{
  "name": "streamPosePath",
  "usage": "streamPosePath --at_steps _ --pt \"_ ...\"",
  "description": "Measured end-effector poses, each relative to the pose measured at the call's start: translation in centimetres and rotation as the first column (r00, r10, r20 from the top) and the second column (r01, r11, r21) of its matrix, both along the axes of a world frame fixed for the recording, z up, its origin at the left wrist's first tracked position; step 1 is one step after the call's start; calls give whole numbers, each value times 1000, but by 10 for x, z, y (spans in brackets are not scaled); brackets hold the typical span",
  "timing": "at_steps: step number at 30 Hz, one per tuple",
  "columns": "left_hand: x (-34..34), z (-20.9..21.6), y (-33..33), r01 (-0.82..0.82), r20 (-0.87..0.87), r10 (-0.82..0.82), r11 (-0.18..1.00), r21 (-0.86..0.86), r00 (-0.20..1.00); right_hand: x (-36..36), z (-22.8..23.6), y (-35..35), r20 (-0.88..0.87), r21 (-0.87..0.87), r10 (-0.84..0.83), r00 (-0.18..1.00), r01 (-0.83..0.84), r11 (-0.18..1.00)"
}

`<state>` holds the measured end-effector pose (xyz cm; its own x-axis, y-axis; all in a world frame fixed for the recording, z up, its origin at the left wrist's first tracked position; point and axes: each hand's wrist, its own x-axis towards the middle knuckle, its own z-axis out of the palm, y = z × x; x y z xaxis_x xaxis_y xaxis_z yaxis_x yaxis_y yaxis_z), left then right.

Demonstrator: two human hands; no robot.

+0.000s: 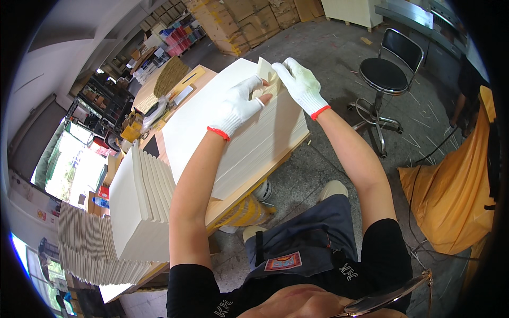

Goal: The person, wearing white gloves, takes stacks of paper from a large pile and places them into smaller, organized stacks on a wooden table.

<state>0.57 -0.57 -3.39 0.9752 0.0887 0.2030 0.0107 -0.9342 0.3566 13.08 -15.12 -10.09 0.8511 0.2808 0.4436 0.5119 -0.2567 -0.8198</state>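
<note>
In the head view, your gloved left hand (pixel 239 105) rests over the stack of white sheets (pixel 201 108), thumb and forefinger spread with a visible gap, bare tips right at the upper-right corner. Just past those fingers, toward your right, a pale raised piece (pixel 263 67) stands at that corner, between your two hands; the fingers show no clear grip on it. Your right hand (pixel 300 82) is on the far side of it, fingers together and curled inward; whether they've got hold of anything, you can't tell from here. The stack lies below and left of the right fingers, its long layered side running from lower left up toward them, on the table (pixel 216 211). Both hands are near that corner; the stool (pixel 384 74) sits well apart, beyond the right fingers.
</note>
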Motion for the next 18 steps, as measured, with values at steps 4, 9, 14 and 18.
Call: streamPosePath --at_steps 4,9,14,18 --pt "3 0 1 16 3 -16 1000 -16 1000 4 -1 1 -4 -17 -6 1000 6 1000" --pt "1 1 3 49 26 -48 998 -40 999 0 4 0 -22 -11 24 999 -24 1000" --pt "-1 6 -3 23 -19 -24 997 -74 1000 3 1 0 -11 -42 -5 1000 5 999" --pt "-2 2 -4 28 22 -28 999 32 999 3 -1 2 -2 -12 -5 1000 5 1000"
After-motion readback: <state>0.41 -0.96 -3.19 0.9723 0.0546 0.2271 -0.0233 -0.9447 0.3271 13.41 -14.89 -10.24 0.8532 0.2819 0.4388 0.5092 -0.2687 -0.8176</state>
